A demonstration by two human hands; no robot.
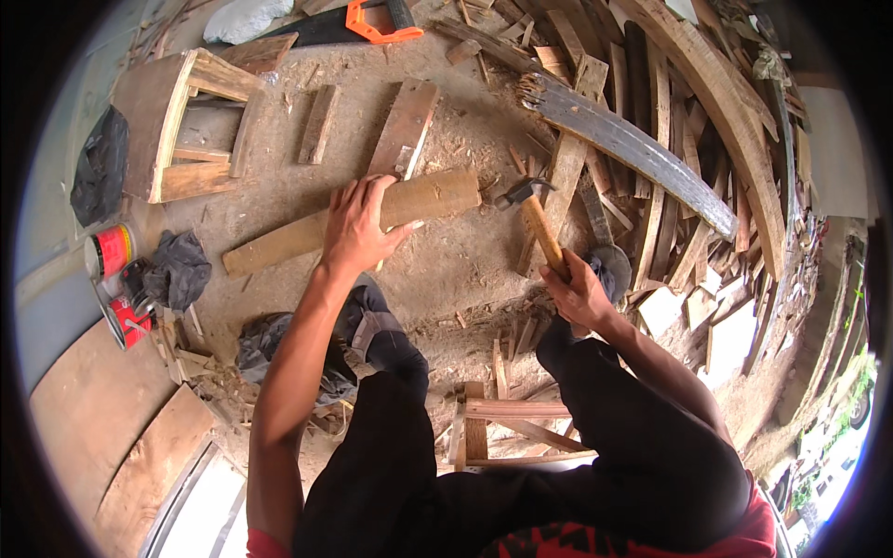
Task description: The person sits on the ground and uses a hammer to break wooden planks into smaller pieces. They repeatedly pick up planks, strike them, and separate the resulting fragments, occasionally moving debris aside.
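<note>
My left hand [357, 226] grips a brown wooden board [430, 197], fingers over its far side and thumb along its near side. The board slants from lower left to upper right in front of me. In my right hand [582, 294] is a claw hammer [540, 226], held closed around the wooden handle. Its dark head points away from me, just right of the board's right end and apart from it. Beyond the board lies a reddish-brown plank [403, 128], its near end close to my left fingers. A shorter wood strip [319, 125] lies left of that plank.
At the left stands a wooden frame [149, 128], near black plastic bags [179, 270] and a red can [113, 249]. A handsaw with an orange handle [383, 20] lies at the far side. Scrap wood and a long grey board [633, 149] fill the right.
</note>
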